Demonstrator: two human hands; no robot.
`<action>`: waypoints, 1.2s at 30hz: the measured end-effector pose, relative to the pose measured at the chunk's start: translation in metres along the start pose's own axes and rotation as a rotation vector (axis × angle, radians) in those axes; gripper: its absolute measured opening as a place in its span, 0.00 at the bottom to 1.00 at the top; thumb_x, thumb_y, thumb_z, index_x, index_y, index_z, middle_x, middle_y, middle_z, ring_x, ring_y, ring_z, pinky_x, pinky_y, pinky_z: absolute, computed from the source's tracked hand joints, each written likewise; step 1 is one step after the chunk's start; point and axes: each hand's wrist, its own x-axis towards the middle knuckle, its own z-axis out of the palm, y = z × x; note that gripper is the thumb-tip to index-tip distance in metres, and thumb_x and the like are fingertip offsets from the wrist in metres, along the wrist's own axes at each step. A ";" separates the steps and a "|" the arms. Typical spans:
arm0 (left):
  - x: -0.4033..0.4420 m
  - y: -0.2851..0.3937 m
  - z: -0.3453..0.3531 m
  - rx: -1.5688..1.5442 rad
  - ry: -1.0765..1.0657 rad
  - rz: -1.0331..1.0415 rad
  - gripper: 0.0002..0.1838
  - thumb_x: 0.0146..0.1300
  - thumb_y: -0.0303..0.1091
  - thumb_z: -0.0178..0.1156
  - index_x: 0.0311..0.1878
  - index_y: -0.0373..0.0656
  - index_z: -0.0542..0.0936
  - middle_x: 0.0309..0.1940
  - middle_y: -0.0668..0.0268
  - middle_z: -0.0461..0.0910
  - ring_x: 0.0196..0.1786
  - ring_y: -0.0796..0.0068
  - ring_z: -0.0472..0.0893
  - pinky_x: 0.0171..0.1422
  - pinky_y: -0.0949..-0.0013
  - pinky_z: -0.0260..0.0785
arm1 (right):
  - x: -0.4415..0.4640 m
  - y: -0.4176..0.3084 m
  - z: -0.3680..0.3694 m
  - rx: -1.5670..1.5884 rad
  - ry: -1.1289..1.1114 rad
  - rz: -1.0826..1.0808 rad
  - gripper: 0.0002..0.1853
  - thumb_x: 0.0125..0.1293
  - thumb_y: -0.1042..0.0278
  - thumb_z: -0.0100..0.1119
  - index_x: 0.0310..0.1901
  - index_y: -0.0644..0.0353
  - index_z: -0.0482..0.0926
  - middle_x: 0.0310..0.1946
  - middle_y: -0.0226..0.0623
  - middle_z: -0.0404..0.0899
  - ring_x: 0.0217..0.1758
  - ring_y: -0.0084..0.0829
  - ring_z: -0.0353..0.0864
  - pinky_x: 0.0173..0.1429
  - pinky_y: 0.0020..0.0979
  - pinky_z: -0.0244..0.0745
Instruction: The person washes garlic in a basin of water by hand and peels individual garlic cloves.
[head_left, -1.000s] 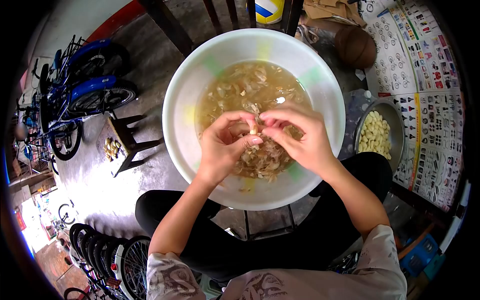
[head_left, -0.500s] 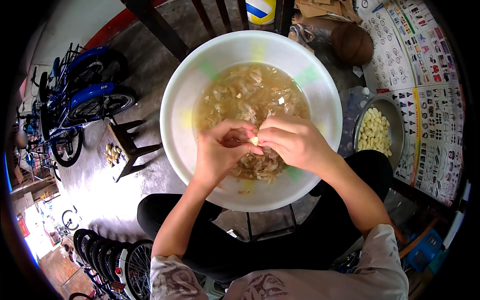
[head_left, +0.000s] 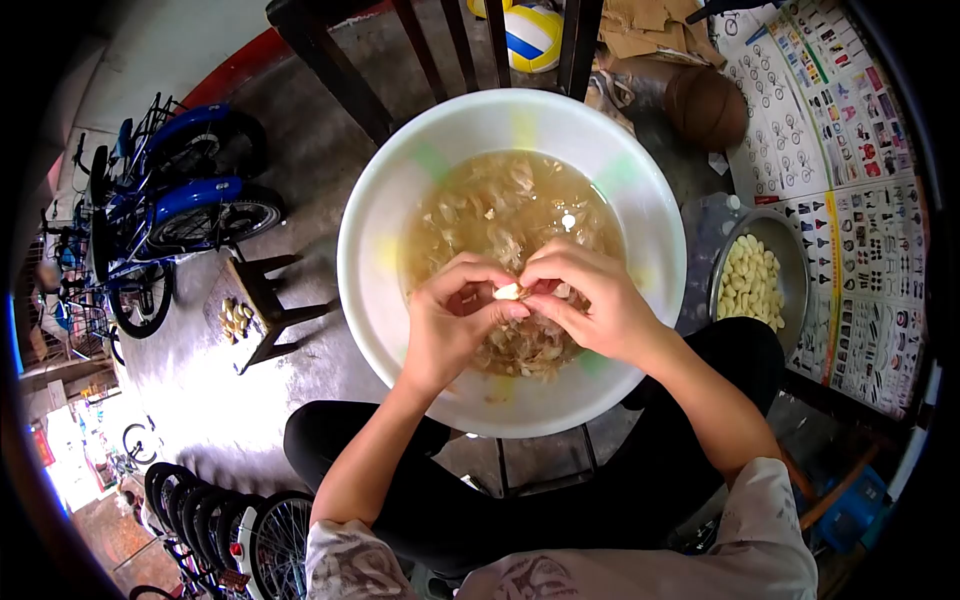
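Over a white basin [head_left: 372, 205], my two hands meet around a pale garlic clove [head_left: 508, 292]. My left hand [head_left: 450, 318] is closed, pinching the clove between thumb and fingers. My right hand [head_left: 595, 305] is also closed, its thumb and index fingertip pressed at the clove's right end; whether they grip the flesh or a bit of skin is too small to tell. Below them, cloudy brownish water holds many loose garlic skins [head_left: 515, 185]. To the right, a metal bowl [head_left: 797, 262] contains many peeled garlic cloves [head_left: 748, 285].
A dark wooden chair [head_left: 335, 75] stands behind the basin. On the left are a small stool [head_left: 262, 295] with unpeeled-looking pieces and blue bicycles [head_left: 190, 195]. A volleyball [head_left: 533, 40], a basketball [head_left: 706, 107] and printed sheets [head_left: 850, 230] lie at the far right and back.
The view has shifted, so the basin sits slightly lower and further right. My right hand has turned, its thumb now showing beneath the index finger, and more of the clove is visible.
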 end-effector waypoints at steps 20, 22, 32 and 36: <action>0.001 -0.002 0.002 -0.018 -0.016 -0.085 0.13 0.59 0.21 0.68 0.46 0.32 0.79 0.43 0.63 0.83 0.46 0.75 0.83 0.52 0.74 0.78 | 0.000 0.010 0.015 -0.083 0.128 -0.050 0.08 0.63 0.83 0.58 0.38 0.63 0.69 0.32 0.41 0.72 0.32 0.40 0.75 0.34 0.36 0.69; 0.001 -0.002 -0.001 -0.014 -0.015 -0.159 0.14 0.61 0.21 0.67 0.49 0.31 0.77 0.44 0.62 0.83 0.47 0.74 0.83 0.54 0.73 0.78 | 0.001 0.009 0.014 -0.103 0.126 -0.085 0.08 0.63 0.82 0.58 0.37 0.63 0.69 0.32 0.41 0.72 0.31 0.41 0.75 0.34 0.36 0.68; -0.003 0.004 0.005 0.266 0.100 -0.042 0.13 0.58 0.20 0.69 0.46 0.33 0.78 0.39 0.63 0.84 0.43 0.77 0.84 0.45 0.75 0.80 | -0.002 0.003 0.014 0.078 0.216 0.089 0.08 0.60 0.81 0.63 0.41 0.64 0.79 0.35 0.37 0.81 0.34 0.31 0.83 0.39 0.29 0.77; -0.005 0.005 0.009 0.406 0.123 0.059 0.11 0.56 0.22 0.71 0.41 0.35 0.81 0.37 0.64 0.84 0.39 0.79 0.84 0.43 0.76 0.81 | -0.003 0.002 0.015 -0.027 0.252 0.047 0.09 0.58 0.81 0.65 0.40 0.63 0.81 0.30 0.38 0.83 0.32 0.32 0.85 0.35 0.29 0.77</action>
